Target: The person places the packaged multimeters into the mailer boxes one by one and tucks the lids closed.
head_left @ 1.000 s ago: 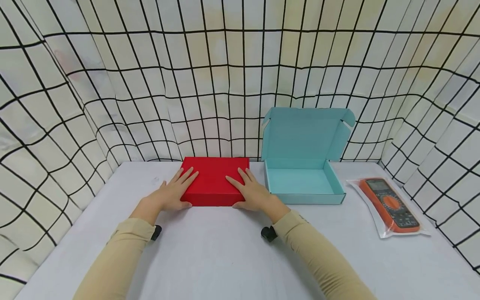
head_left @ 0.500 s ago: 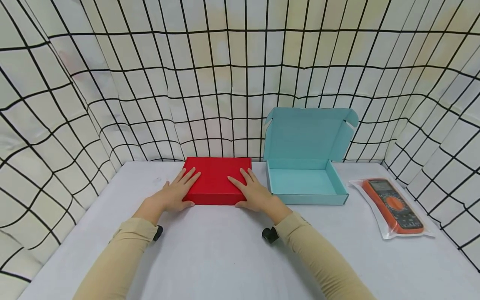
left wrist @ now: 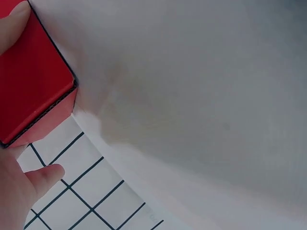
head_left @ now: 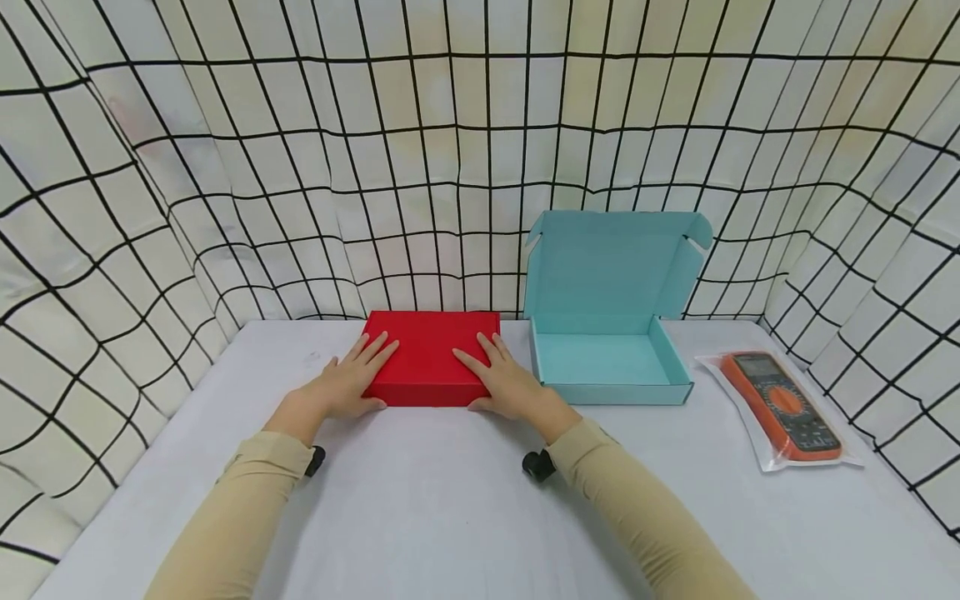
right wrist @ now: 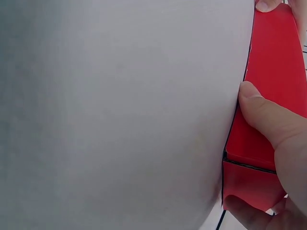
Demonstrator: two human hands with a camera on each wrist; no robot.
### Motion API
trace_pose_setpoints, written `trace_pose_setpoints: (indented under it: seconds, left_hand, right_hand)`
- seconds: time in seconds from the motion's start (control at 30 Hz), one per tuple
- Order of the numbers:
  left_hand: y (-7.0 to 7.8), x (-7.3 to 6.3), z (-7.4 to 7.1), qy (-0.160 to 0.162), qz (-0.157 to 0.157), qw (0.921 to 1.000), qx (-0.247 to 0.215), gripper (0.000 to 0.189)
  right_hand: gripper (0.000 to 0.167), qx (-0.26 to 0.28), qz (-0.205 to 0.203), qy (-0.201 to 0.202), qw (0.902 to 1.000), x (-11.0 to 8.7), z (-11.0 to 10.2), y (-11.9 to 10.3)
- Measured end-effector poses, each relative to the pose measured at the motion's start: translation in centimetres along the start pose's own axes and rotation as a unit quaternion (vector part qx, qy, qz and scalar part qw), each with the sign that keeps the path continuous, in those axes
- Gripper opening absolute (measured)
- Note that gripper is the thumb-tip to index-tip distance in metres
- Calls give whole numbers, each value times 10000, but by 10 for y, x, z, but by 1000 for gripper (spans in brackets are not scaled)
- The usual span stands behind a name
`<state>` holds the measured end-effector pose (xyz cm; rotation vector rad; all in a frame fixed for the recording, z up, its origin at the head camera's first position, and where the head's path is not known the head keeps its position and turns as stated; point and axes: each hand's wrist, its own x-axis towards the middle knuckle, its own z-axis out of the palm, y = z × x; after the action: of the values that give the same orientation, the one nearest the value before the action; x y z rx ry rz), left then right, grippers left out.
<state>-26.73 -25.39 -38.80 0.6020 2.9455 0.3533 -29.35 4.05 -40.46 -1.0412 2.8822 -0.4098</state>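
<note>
A closed red cardboard box (head_left: 427, 354) lies at the back middle of the table. My left hand (head_left: 347, 387) rests on its left end, fingers spread straight over the lid and thumb against the front face. At the right end, my right hand (head_left: 510, 387) lies the same way, with straight spread fingers. Both wrist views show a thumb on the red front: the left thumb (left wrist: 14, 26) and the right thumb (right wrist: 261, 105). Part of the right hand also touches the box's end face in the right wrist view. The inside of the box is hidden.
Right of the red box stands a light blue cardboard box (head_left: 611, 362), its lid raised and nothing visible inside. Farther right lies an orange multimeter (head_left: 783, 404) in a clear plastic bag. White cloth walls (head_left: 450, 167) with black grid lines enclose the white table (head_left: 420, 508).
</note>
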Motion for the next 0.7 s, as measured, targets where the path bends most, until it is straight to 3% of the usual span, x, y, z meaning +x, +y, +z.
trace_pose_setpoints:
  seconds: [0.33,0.57,0.7]
  left_hand:
    - [1,1,-3,-99,-50,9998,-159,98]
    - [3,3,-11,-226,-179,9991,-322,110]
    - [6,6,-15,-253,-277,9981,-482,107]
  right_hand:
    - [94,21,159,-295,9994,-2,-4,0]
    - [89,497,129,-531,9973,-12,-21,-2]
    - [86,674,-38,-480,9966,-20,-29,-1]
